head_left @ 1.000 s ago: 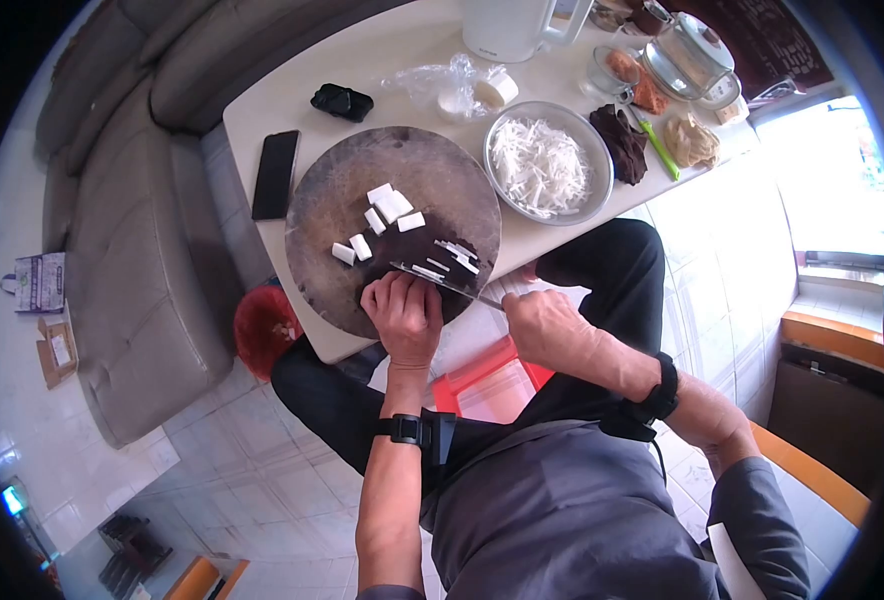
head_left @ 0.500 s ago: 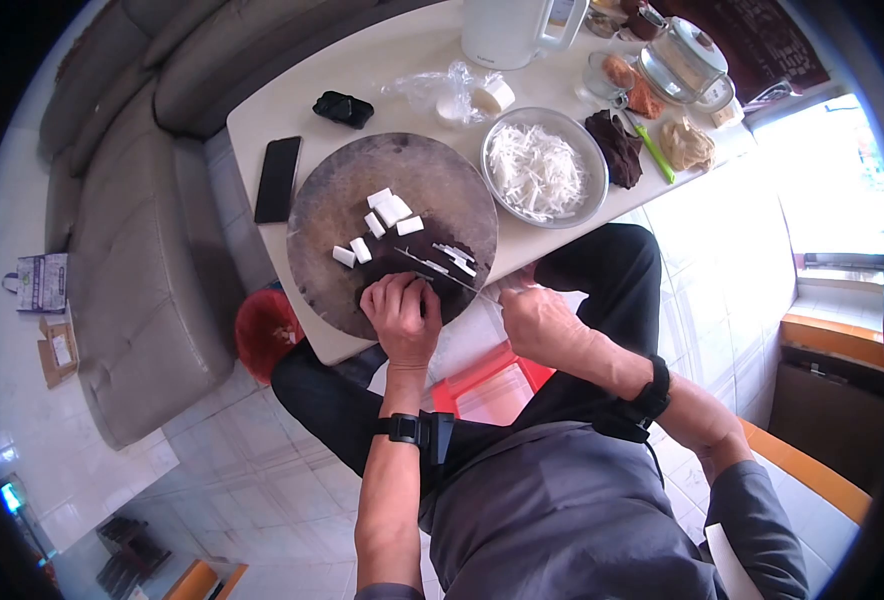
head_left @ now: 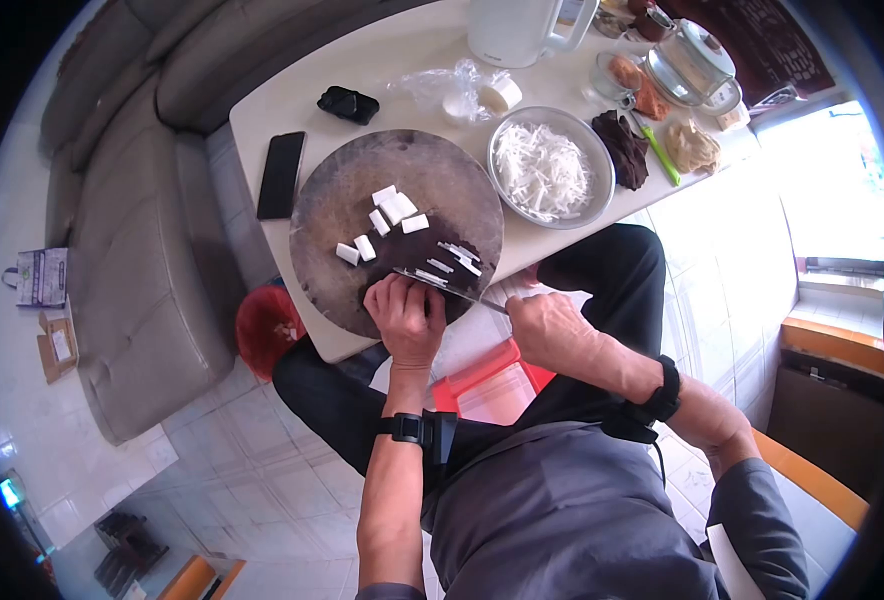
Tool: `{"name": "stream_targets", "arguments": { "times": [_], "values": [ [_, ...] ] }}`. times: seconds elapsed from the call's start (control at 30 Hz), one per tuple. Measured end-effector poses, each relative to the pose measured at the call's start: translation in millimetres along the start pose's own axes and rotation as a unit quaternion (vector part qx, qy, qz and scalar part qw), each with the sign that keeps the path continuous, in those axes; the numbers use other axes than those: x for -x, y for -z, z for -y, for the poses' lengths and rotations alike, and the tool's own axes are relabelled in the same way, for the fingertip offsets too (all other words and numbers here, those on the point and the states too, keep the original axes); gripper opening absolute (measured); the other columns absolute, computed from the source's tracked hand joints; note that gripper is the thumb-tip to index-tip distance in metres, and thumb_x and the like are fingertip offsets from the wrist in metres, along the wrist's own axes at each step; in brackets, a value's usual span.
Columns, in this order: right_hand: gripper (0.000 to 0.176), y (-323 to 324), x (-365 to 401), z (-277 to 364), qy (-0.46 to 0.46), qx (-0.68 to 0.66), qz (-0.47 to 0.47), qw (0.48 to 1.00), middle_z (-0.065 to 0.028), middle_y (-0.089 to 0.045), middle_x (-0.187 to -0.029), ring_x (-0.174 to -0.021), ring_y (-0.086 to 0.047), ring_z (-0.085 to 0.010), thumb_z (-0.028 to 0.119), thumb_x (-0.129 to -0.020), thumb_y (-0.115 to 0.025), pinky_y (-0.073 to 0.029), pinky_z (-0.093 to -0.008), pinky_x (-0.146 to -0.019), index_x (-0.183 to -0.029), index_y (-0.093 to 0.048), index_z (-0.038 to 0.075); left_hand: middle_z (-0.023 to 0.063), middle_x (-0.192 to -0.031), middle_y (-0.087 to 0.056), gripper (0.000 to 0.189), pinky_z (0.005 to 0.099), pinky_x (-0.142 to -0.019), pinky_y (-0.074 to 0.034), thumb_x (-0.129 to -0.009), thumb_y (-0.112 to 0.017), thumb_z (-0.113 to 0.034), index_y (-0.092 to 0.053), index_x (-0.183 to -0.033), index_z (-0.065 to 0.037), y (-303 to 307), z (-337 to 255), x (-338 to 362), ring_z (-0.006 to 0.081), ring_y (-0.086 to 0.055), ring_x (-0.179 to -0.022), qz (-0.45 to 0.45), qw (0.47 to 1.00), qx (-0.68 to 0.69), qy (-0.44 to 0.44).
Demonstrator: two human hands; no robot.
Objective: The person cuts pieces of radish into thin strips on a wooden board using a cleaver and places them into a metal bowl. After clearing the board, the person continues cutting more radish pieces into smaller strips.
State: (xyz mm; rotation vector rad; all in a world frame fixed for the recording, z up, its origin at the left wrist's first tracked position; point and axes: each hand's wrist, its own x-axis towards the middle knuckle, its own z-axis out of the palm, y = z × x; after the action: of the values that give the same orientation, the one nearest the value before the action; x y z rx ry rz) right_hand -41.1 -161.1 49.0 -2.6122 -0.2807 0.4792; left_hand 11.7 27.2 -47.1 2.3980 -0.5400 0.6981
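Observation:
My right hand (head_left: 554,328) is wrapped round the handle of a knife (head_left: 467,295), whose thin blade slants across the near part of a round wooden chopping board (head_left: 337,205). Close behind the blade, my left hand (head_left: 408,318) presses down with curled fingers; what lies under them is hidden, and I cannot tell what it is. Thin white strips (head_left: 426,279) lie along the blade, with more cut strips (head_left: 467,262) a little beyond. Farther up the board sit several white blocks (head_left: 397,208). A metal bowl (head_left: 611,185) beside the board holds a heap of white shreds (head_left: 544,168).
A phone (head_left: 281,176) and a black bundle (head_left: 348,105) lie left of and behind the board. Behind it are a plastic bag (head_left: 432,85) and a white kettle (head_left: 510,35). A green-handled tool (head_left: 660,155) and a glass pot (head_left: 690,65) are at right. Below stands a red container (head_left: 507,360).
The knife blade has shifted toward my left fingers and more white strips now show beside it. My right hand has moved slightly right and down. The whole view has shifted a little.

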Motion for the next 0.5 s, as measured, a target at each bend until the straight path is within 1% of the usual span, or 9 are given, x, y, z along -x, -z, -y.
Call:
{"name": "stream_targets", "arguments": {
  "times": [0.27,0.33,0.37,0.43,0.5],
  "values": [
    [0.01,-2,-2,-4,-0.012,-0.006,0.027,1.0,-0.0246,-0.059,-0.066,-0.064,-0.061,-0.0405,0.002,-0.066,-0.055,-0.048,-0.0474,-0.058,-0.073,-0.055,-0.003,0.0098,-0.088,-0.059,0.014,0.042,-0.084,-0.039,-0.069,-0.064,-0.007,-0.063,-0.082,-0.003,1,0,0,0.0274,-0.055,-0.091,0.006,1.0,0.004,0.002],
    [0.008,-6,-3,-9,0.015,-0.018,0.013,1.0,-0.0224,-0.055,-0.058,-0.057,-0.058,-0.0397,0.003,-0.069,-0.054,-0.045,-0.0477,-0.054,-0.074,-0.052,-0.003,0.0097,-0.088,-0.059,0.013,0.042,-0.084,-0.039,-0.069,-0.064,-0.007,-0.063,-0.082,-0.003,1,1,1,0.0275,-0.055,-0.091,0.007,1.0,0.005,0.001],
    [0.008,-7,-4,-9,0.015,-0.018,0.013,1.0,-0.0224,-0.055,-0.058,-0.057,-0.058,-0.0397,0.003,-0.069,-0.054,-0.045,-0.0477,-0.054,-0.074,-0.052,-0.003,0.0096,-0.088,-0.059,0.013,0.042,-0.084,-0.039,-0.069,-0.064,-0.007,-0.063,-0.081,-0.003,0,1,1,0.0276,-0.055,-0.091,0.007,1.0,0.006,-0.001],
    [0.008,-4,-10,0,0.005,-0.014,0.017,1.0,-0.0251,-0.059,-0.067,-0.065,-0.062,-0.0404,0.002,-0.066,-0.054,-0.048,-0.0467,-0.059,-0.072,-0.056,-0.004,0.0093,-0.087,-0.059,0.012,0.0416,-0.083,-0.039,-0.068,-0.065,-0.006,-0.062,-0.08,-0.003,0,0,0,0.0279,-0.055,-0.09,0.004,1.0,0.006,0.003],
    [0.009,-11,-16,4,0.012,-0.006,-0.004,1.0,-0.0249,-0.059,-0.068,-0.066,-0.062,-0.0403,0.002,-0.066,-0.054,-0.049,-0.0467,-0.059,-0.072,-0.057,-0.004,0.009,-0.087,-0.059,0.012,0.0412,-0.083,-0.039,-0.067,-0.066,-0.005,-0.062,-0.079,-0.003,-1,-1,-1,0.0283,-0.056,-0.089,-0.001,1.0,0.003,0.002]
  ]
}}
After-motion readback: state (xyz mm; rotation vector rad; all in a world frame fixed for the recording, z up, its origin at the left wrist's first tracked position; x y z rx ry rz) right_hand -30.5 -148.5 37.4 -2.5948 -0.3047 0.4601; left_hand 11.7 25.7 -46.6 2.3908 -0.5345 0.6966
